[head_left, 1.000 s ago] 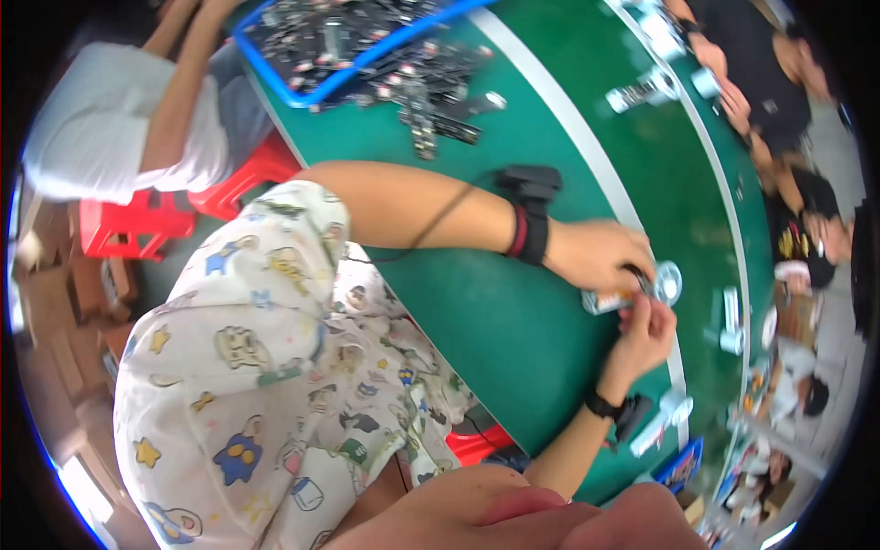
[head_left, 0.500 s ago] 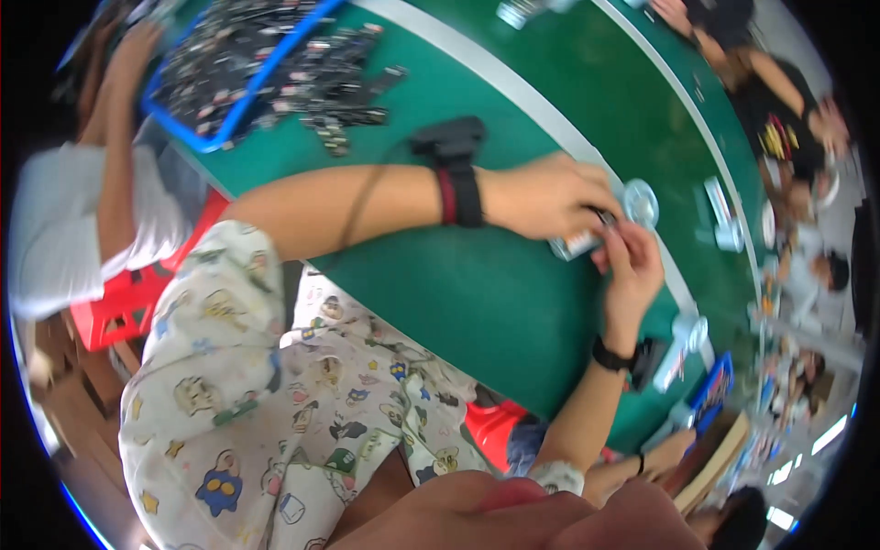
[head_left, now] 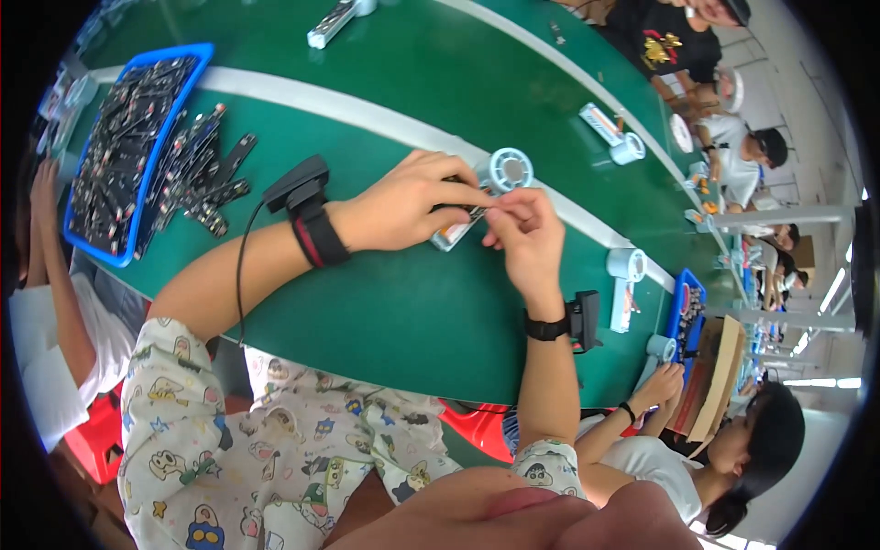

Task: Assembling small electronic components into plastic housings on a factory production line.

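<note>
A light-blue device with a round head and an open handle, looking like a handheld fan (head_left: pixel 511 170), lies on the green table under my hands. My left hand (head_left: pixel 403 203) is closed over its handle from the left, fingers curled round it. Fingertips of my right hand (head_left: pixel 532 240) are pinched together at the handle's right side, meeting the left fingertips. A small dark part shows between the hands, mostly hidden by the fingers. The handle's lower end sticks out below the left fingers.
At left a blue tray (head_left: pixel 137 156) holds many dark circuit boards, with a loose pile of boards (head_left: pixel 197 174) beside it. Another light-blue fan (head_left: pixel 625 280) lies right of my right wrist. A co-worker's hands (head_left: pixel 662 385) work near a blue bin (head_left: pixel 686 307) and cardboard box (head_left: pixel 715 376).
The view has turned, so the table, trays and hands sit differently in it. Both hands stay together at the same fan, their fingers still meeting over the handle.
</note>
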Demonstrator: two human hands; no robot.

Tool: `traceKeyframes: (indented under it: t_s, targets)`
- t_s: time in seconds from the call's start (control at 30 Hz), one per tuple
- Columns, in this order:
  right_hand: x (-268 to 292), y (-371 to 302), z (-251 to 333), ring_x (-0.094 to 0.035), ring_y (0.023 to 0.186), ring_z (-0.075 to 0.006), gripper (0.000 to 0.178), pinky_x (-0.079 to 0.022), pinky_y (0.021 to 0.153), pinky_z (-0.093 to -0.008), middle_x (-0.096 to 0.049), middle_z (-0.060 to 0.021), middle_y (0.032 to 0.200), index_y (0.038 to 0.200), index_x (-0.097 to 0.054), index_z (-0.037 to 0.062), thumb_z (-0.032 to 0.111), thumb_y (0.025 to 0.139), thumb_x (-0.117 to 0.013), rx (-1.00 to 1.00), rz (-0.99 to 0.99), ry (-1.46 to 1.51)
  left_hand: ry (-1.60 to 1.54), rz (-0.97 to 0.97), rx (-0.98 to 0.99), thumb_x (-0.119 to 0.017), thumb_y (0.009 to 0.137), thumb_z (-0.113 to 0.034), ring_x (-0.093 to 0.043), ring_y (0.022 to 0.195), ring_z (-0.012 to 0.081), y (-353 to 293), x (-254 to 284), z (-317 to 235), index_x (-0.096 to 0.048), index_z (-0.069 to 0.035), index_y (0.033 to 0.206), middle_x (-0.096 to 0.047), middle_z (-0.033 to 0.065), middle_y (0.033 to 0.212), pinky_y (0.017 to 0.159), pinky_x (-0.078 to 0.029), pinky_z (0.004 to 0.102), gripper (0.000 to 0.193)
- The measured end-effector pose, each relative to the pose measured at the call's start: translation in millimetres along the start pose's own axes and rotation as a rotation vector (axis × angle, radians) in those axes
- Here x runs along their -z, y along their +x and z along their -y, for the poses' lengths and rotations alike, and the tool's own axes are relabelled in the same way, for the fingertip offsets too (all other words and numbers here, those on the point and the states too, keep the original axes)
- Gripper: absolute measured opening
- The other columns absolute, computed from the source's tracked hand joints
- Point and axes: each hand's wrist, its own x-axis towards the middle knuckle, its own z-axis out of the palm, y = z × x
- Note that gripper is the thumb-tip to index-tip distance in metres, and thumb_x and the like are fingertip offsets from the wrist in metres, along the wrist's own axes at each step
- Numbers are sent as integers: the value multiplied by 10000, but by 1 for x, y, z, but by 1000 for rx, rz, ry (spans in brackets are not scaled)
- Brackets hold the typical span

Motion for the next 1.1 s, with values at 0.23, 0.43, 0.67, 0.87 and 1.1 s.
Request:
traceKeyframes:
  t_s: [0.23, 0.43, 0.67, 0.87, 1.1]
  targets:
    - [2, -3, 9, -661, 688, -108, 146, -461, 564, -214, -722, -63, 909, 1048, -593, 23, -27, 938, -677, 18, 9, -51, 95, -36, -51, -719, 856, -103, -596, 1099, 252, 2, -1, -6, -742, -134, 1175, -633, 47, 1112, 1016, -417, 401, 321]
    - [2, -2, 13, -685, 729, -114, 156, -502, 589, -216, -727, -74, 917, 1040, -621, 14, -41, 916, -698, -2, 6, -66, 333, -37, -163, -749, 780, -75, -590, 1019, 249, 6, 6, -16, -745, -131, 1122, -620, 42, 1035, 979, -432, 386, 347]
    - [-6, 1, 4, -700, 764, -121, 223, -585, 643, -250, -732, -97, 942, 1027, -613, 8, -59, 865, -750, 56, -40, -27, 436, -94, -189, -741, 746, -63, -587, 957, 262, 5, 3, -21, -723, -108, 1154, -594, 66, 974, 892, -472, 407, 411]
    - [-1, -13, 3, -633, 682, -70, 224, -485, 507, -207, -737, -90, 943, 952, -542, 33, -47, 882, -739, 76, -174, -119, 572, -169, -254, -696, 757, -126, -584, 927, 243, 3, -8, -26, -668, -128, 1192, -561, 58, 921, 814, -468, 374, 436]
    - [0, -14, 11, -643, 659, -84, 142, -509, 536, -219, -737, -72, 942, 1033, -592, 5, 12, 939, -698, 148, -180, -124, 397, -149, -146, -697, 841, -130, -599, 969, 259, 3, -10, -28, -684, -93, 1190, -593, 74, 977, 837, -482, 379, 351]
